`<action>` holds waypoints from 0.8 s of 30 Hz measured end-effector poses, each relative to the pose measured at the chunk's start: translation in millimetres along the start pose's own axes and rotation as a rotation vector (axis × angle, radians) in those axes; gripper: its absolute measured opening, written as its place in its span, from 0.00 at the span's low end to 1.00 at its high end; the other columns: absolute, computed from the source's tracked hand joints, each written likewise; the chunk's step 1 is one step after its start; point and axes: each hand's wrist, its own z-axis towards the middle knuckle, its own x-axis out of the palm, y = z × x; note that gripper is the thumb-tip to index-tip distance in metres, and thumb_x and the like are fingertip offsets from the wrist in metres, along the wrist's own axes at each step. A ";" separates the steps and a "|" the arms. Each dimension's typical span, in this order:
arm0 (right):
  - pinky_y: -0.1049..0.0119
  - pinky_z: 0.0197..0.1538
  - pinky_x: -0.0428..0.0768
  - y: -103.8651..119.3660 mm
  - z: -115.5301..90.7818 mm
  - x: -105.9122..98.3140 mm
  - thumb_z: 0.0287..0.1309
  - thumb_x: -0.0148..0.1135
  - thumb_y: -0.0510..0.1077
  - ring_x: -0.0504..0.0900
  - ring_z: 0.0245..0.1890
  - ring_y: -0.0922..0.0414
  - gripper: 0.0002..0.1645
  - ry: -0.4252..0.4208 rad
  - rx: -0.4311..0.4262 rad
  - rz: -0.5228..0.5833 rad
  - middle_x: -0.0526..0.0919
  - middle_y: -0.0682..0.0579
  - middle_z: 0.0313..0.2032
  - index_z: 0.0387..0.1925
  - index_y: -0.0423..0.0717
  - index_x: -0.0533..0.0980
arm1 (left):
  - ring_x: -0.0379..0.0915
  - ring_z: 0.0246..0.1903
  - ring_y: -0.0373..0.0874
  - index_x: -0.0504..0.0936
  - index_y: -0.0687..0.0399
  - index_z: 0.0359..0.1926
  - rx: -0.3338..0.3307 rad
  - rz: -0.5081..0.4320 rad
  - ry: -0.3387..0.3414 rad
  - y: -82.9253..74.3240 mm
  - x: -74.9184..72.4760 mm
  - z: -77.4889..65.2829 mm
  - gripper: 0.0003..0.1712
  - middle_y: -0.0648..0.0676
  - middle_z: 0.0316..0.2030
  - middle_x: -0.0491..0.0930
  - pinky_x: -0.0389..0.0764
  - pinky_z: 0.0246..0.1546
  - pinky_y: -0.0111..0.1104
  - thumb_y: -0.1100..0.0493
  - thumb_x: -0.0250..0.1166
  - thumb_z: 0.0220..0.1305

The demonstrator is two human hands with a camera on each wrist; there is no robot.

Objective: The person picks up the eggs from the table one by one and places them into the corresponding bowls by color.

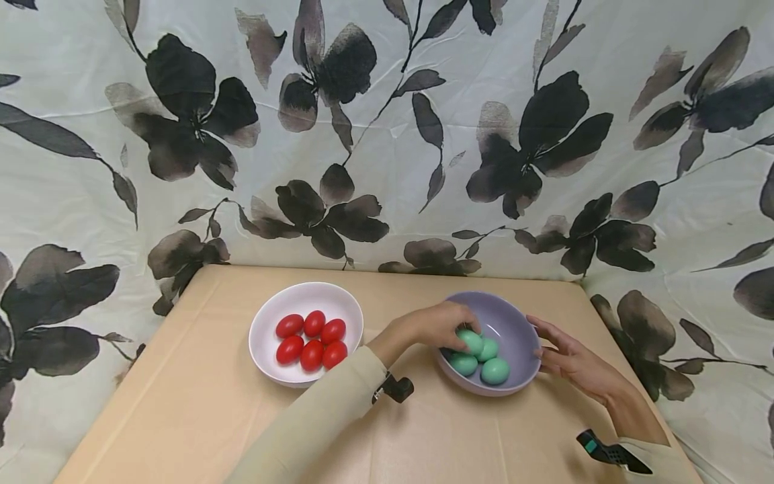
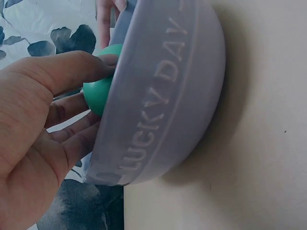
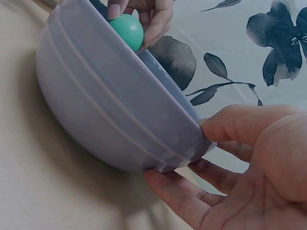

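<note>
A light purple bowl [image 1: 525, 363] stands on the right of the table with several green eggs [image 1: 495, 371] inside. My left hand [image 1: 443, 325] reaches over its near-left rim and pinches one green egg [image 2: 100, 91] between thumb and fingers. That egg shows above the rim in both wrist views. On the opposite side, my right hand [image 1: 574, 363] holds the bowl's edge, thumb at the rim and fingers against the outer wall [image 3: 110, 124]. Raised lettering reading "LUCKY DAY" runs along the bowl's side in the left wrist view.
To the left stands a white bowl [image 1: 264, 336] holding several red eggs [image 1: 312, 355]; my left forearm passes close by its right side. Both bowls rest on a tan table [image 1: 199, 403]. Behind and beside it hangs white cloth [image 1: 411, 202] with dark flowers.
</note>
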 end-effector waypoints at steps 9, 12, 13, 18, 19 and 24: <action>0.54 0.59 0.81 -1.2 -1.1 -0.4 0.74 0.50 0.35 0.74 0.65 0.59 0.43 0.002 -0.002 0.004 0.40 0.35 0.78 0.81 0.47 0.42 | 0.74 0.53 0.35 0.84 0.52 0.56 0.016 0.086 0.008 -6.5 4.4 0.4 0.20 0.46 0.52 0.83 0.68 0.60 0.22 0.56 0.72 0.63; 0.54 0.59 0.81 -1.1 -1.2 -0.1 0.74 0.50 0.35 0.74 0.65 0.59 0.43 -0.001 -0.002 -0.001 0.40 0.35 0.78 0.81 0.47 0.42 | 0.74 0.54 0.35 0.84 0.52 0.56 0.013 0.092 0.007 -7.2 4.4 1.3 0.20 0.46 0.52 0.83 0.67 0.60 0.22 0.55 0.72 0.63; 0.54 0.59 0.81 -0.9 -1.2 0.0 0.74 0.49 0.34 0.74 0.65 0.60 0.42 -0.001 -0.003 0.001 0.40 0.35 0.78 0.81 0.47 0.42 | 0.74 0.54 0.35 0.84 0.52 0.56 0.012 0.092 0.007 -7.3 4.5 1.6 0.21 0.46 0.52 0.83 0.67 0.61 0.22 0.55 0.72 0.63; 0.56 0.58 0.81 0.5 -1.2 1.1 0.74 0.49 0.34 0.74 0.64 0.62 0.43 0.001 -0.007 0.011 0.40 0.35 0.78 0.81 0.46 0.42 | 0.73 0.55 0.35 0.83 0.51 0.57 -0.007 0.074 0.007 -6.7 4.8 2.3 0.21 0.45 0.52 0.83 0.67 0.61 0.22 0.55 0.72 0.64; 0.56 0.58 0.81 0.8 -1.2 1.3 0.74 0.50 0.34 0.75 0.64 0.62 0.43 0.001 -0.007 0.014 0.40 0.35 0.78 0.81 0.46 0.42 | 0.73 0.55 0.35 0.83 0.51 0.57 -0.007 0.071 0.008 -6.9 5.0 2.4 0.21 0.45 0.52 0.83 0.67 0.60 0.22 0.56 0.71 0.64; 0.54 0.59 0.81 0.4 -0.5 1.0 0.74 0.50 0.34 0.74 0.64 0.62 0.43 0.003 -0.008 0.018 0.40 0.36 0.78 0.81 0.47 0.43 | 0.74 0.54 0.38 0.83 0.52 0.59 -0.010 0.048 0.014 -8.6 5.4 2.7 0.22 0.47 0.53 0.82 0.70 0.58 0.22 0.56 0.71 0.64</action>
